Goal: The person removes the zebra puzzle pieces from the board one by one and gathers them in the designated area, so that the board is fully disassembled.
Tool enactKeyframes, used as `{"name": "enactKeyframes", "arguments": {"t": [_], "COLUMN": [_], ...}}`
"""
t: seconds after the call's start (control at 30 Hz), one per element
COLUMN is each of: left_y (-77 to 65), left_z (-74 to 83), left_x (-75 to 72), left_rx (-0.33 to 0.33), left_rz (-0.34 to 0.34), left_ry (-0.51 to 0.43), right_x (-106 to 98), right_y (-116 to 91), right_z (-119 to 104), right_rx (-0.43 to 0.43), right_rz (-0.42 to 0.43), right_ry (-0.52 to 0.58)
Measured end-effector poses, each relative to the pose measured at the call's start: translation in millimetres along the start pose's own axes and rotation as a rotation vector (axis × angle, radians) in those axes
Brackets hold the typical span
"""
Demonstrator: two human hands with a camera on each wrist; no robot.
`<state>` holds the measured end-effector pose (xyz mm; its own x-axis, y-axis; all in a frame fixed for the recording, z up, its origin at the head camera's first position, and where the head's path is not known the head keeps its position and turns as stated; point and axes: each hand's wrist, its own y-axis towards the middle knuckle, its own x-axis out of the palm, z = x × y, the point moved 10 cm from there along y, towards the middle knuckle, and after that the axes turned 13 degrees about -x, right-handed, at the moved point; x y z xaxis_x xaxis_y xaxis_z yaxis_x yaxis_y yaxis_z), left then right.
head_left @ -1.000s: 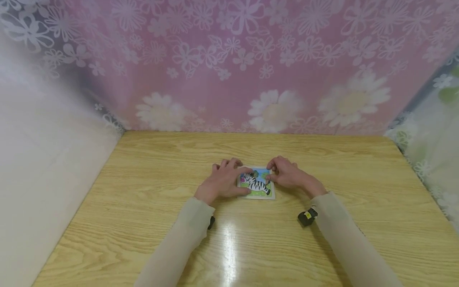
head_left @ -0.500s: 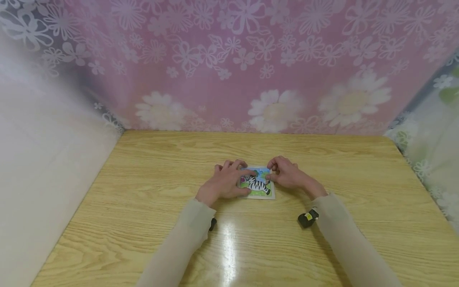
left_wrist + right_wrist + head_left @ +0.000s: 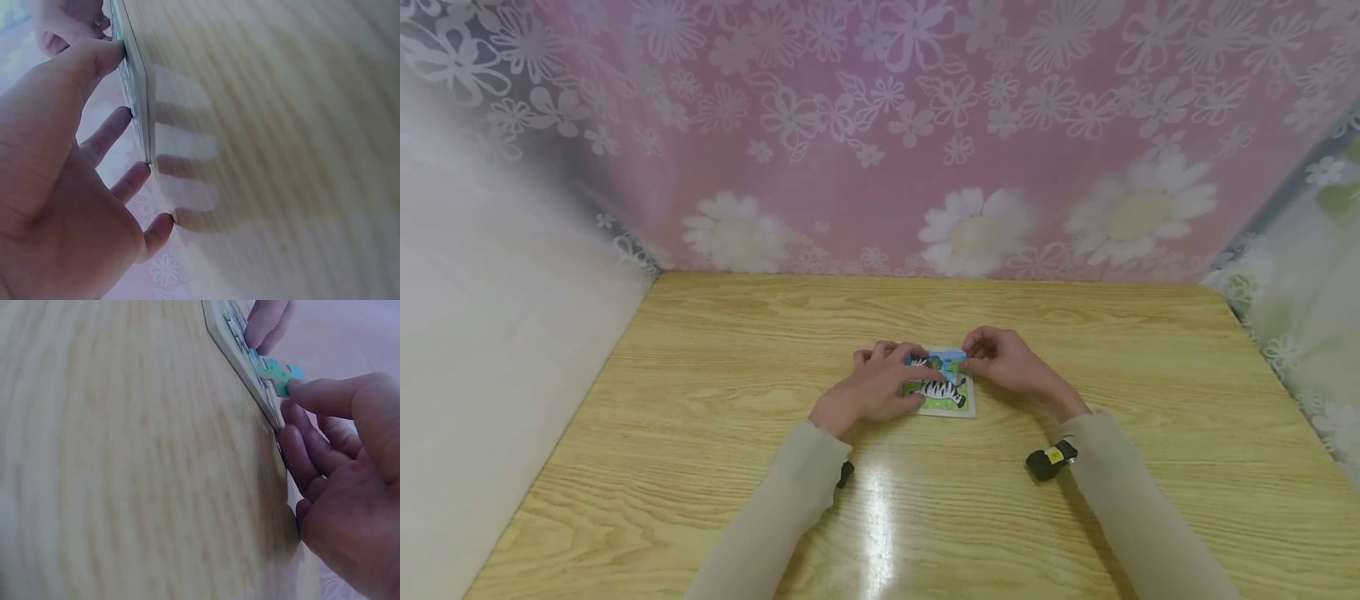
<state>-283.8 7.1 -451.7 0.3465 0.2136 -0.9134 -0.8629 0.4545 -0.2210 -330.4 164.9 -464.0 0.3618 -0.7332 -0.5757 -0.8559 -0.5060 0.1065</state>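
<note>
Though two hands (image 3: pixel 880 388) (image 3: pixel 1011 361), one zebra puzzle (image 3: pixel 940 393)

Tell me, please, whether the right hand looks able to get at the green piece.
Apparently yes: the right hand touches the green piece at its outer edge, which the left hand leaves free.

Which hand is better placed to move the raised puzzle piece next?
Probably the right hand: it holds the puzzle piece by its edge, while the left hand touches the zebra puzzle.

Booth-like setting: floral curtains (image 3: pixel 865 142), wood-grain table (image 3: pixel 722 358)
</note>
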Motion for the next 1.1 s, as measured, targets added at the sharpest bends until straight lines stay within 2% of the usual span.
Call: {"name": "enactKeyframes", "arguments": {"t": [0.17, 0.4, 0.67, 0.83, 1.1], "left_y": [-1.0, -1.3, -2.0, -5.2, -2.4], "left_z": [0.9, 1.6, -5.1, -6.2, -2.7], "left_x": [-1.4, 0.7, 3.6, 2.3, -6.6], "left_rx": [-0.007, -0.003, -0.004, -0.010, -0.015], "left_rz": [0.007, 0.004, 0.005, -0.006, 0.070], "left_ry": [-0.003, 0.003, -0.006, -0.009, -0.068], "right_x": [-8.2, -41.9, -72.7, -82.3, -86.8], "right_y": [-5.2, -18.6, -31.5, -35.6, -33.2], "right_z": [1.0, 6.5, 22.7, 31.0, 38.4], "right_rx": [0.034, 0.083, 0.091, 0.089, 0.093], "right_rz": [0.055, 0.153, 0.160, 0.176, 0.173], "right_ry": [0.034, 0.019, -0.066, -0.100, -0.169]}}
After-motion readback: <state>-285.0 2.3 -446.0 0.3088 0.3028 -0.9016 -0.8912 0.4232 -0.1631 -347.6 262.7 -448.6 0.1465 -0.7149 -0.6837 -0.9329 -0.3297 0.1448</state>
